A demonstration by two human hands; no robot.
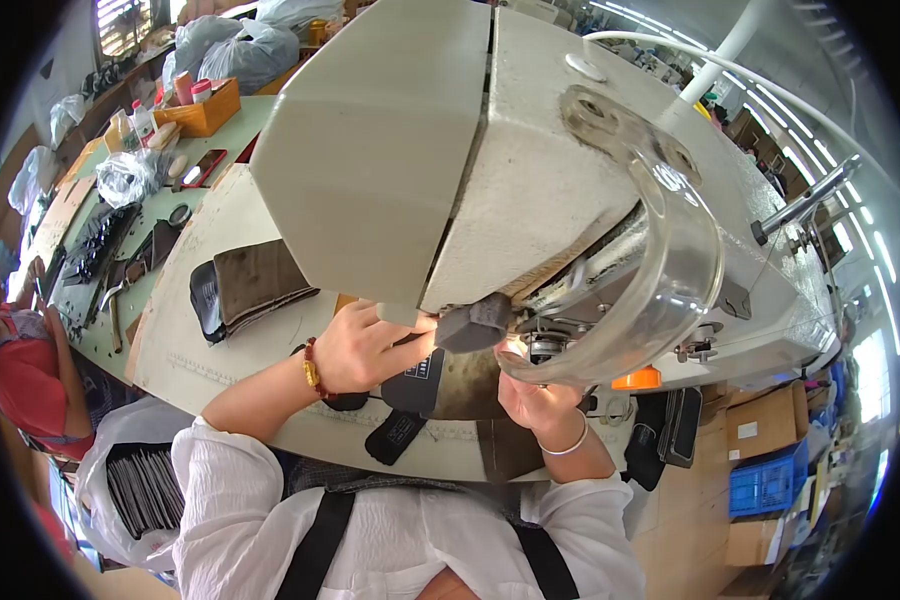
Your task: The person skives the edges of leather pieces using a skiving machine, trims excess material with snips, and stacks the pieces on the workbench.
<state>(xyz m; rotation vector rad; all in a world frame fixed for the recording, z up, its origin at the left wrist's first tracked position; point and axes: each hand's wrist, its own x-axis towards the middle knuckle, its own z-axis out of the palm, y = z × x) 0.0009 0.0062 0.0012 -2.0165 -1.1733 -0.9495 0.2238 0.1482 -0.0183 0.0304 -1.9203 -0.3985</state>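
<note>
A large white sewing machine point(560, 140) fills the middle of the view and covers the spot where my hands meet. My left hand point(360, 345) is bent, its fingertips reaching behind a grey foam block point(473, 323) on the machine. On the other side, my right hand point(538, 400) is closed beside the lit needle area; what its fingers hold is hidden. Dark brown fabric point(470, 385) lies between both hands on the machine table. Near my left hand are a dark piece with a white printed label point(413, 383) and a smaller black printed piece point(395, 437).
Folded brown fabric pieces point(260, 285) are stacked at left on the table. A clear curved guard point(705, 270) juts from the machine. Beyond stands a green bench point(235, 115) with an orange box point(210, 108). A person in red point(35, 375) sits at left; a blue crate point(767, 487) stands right.
</note>
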